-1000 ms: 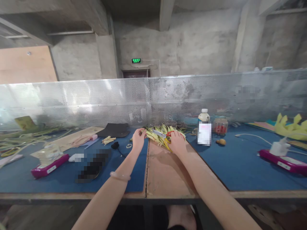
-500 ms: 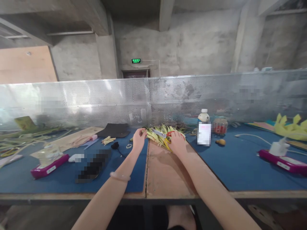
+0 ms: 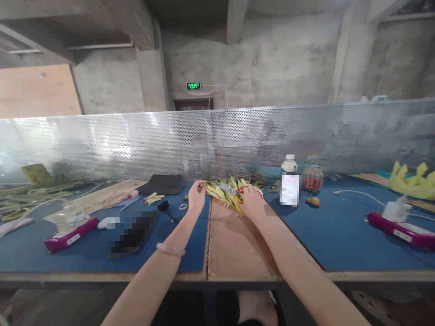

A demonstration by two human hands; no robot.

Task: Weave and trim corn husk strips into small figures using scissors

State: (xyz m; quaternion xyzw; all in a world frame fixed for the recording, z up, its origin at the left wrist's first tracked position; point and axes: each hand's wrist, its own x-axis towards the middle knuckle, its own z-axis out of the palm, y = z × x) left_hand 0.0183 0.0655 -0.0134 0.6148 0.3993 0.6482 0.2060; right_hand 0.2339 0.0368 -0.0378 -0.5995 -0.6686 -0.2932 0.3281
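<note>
A bundle of yellow-green leaf strips (image 3: pixel 227 194) lies at the far middle of the table. My left hand (image 3: pixel 196 197) is closed on the left end of the strips. My right hand (image 3: pixel 251 202) is closed on red-handled scissors (image 3: pixel 231 189), whose blades lie across the bundle. A pale bangle (image 3: pixel 170 249) sits on my left wrist.
A labelled white-capped bottle (image 3: pixel 289 183) and a jar (image 3: pixel 311 178) stand right of the bundle. Magenta devices lie at the left (image 3: pixel 66 236) and right (image 3: pixel 401 228). A perforated metal screen (image 3: pixel 217 142) walls the back. Loose strips (image 3: pixel 34 197) lie far left, yellow shapes (image 3: pixel 413 181) far right.
</note>
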